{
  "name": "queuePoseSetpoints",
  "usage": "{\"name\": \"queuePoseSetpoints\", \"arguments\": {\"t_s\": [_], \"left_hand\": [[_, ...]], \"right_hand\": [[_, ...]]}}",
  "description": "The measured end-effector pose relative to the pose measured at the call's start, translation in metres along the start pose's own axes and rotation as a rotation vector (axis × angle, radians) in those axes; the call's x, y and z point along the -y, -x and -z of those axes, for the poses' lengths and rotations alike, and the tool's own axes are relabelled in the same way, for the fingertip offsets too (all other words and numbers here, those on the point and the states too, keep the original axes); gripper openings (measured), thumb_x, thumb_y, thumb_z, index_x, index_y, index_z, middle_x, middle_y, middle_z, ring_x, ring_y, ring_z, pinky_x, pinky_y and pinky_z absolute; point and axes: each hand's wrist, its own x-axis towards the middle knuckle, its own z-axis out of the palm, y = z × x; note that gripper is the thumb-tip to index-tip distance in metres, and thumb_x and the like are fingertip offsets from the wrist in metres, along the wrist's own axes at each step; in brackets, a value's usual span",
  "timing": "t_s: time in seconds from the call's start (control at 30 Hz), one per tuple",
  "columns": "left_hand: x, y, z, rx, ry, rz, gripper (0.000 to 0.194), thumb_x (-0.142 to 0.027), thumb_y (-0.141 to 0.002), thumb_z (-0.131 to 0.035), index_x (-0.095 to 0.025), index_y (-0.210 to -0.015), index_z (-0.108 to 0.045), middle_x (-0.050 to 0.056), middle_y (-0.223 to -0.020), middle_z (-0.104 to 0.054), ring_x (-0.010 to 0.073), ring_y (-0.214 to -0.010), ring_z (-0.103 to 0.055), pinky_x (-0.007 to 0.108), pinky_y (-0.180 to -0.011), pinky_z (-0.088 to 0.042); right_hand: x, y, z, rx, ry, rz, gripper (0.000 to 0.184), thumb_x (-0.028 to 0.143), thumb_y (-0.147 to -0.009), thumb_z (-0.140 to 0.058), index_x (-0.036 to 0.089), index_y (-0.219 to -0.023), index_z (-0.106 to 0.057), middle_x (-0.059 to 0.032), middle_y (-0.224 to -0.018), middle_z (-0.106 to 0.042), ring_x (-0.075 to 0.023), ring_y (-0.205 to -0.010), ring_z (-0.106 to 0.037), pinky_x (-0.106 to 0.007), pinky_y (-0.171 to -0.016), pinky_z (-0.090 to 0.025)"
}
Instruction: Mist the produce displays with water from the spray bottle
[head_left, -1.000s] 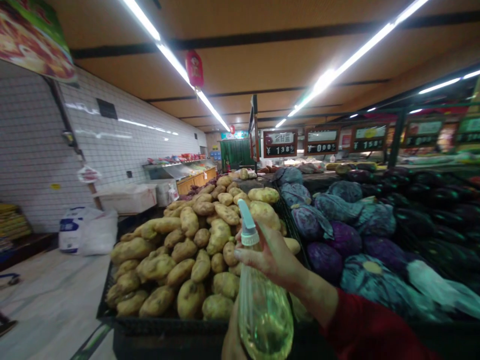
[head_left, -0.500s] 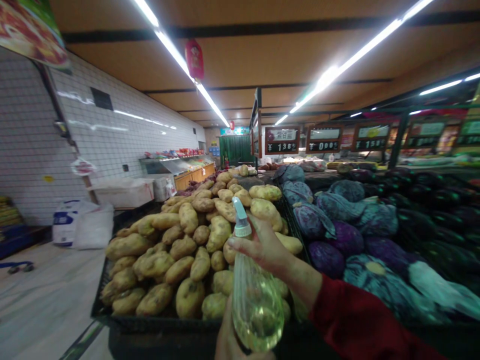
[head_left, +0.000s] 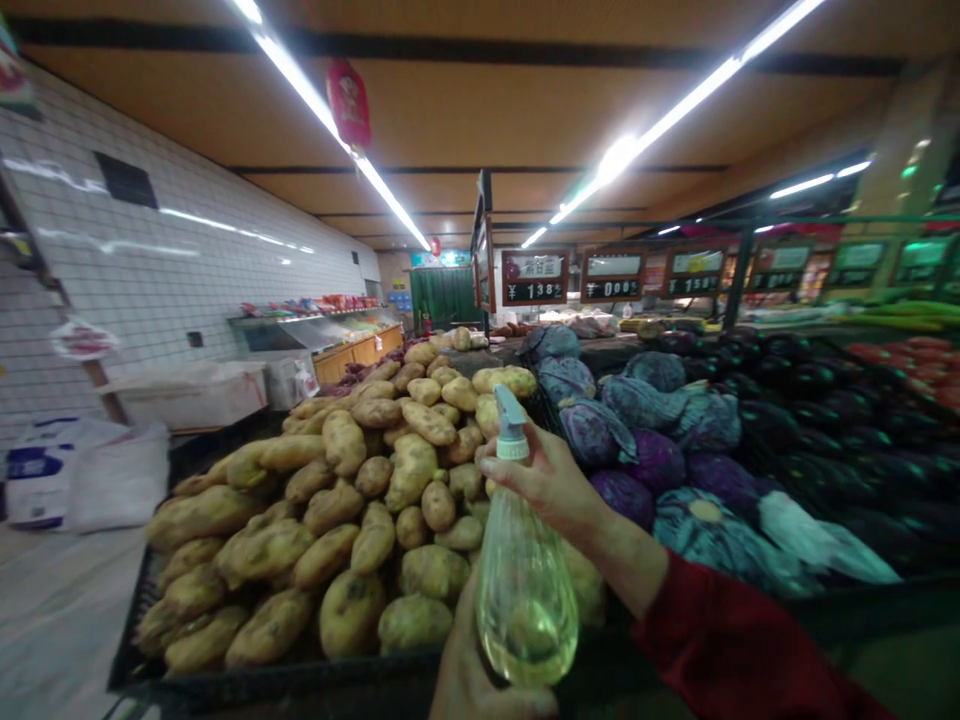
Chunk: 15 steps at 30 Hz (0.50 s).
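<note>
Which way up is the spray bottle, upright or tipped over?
Roughly upright: the spray bottle's nozzle is above its rounded base.

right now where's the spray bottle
In the head view, the spray bottle is low and just right of centre, between the left hand at its base and the right hand at its neck, in front of the potatoes.

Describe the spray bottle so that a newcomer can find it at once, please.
Find the big potato heap, left of the purple cabbages. In front of its right side, the right hand holds the spray bottle by the neck and the left hand supports its base. Unlike the vegetables behind, it is see-through, with yellowish liquid and a pale blue-grey spray head.
</note>
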Motion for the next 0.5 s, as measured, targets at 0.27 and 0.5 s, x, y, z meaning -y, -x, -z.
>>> {"name": "queuePoseSetpoints", "arguments": {"t_s": [0.27,0.5], "left_hand": [[-0.005,-0.019,-0.027,0.218,-0.065,-0.104,0.103,-0.045,-0.05,-0.094,-0.023,-0.138,-0.046,0.013,-0.135,-0.064,0.0347,-0.123,-0.063,0.042,-0.102,-0.053],[0.011,-0.034,-0.039,0.291,-0.034,0.044,0.104,-0.03,-0.041,-0.096,-0.023,-0.134,-0.051,0.011,-0.134,-0.064,0.0373,-0.13,-0.057,0.048,-0.112,-0.044]], "right_hand": [[0.016,0.02,0.038,-0.168,0.112,0.007,0.028,0.034,-0.069,-0.079,0.02,-0.087,-0.062,0.004,-0.074,-0.059,-0.0158,-0.069,-0.056,-0.03,-0.067,-0.047],[0.022,0.032,0.068,-0.299,0.189,0.008,0.031,0.034,-0.07,-0.082,0.018,-0.091,-0.066,-0.0018,-0.09,-0.067,-0.0206,-0.085,-0.063,-0.033,-0.078,-0.05]]}}
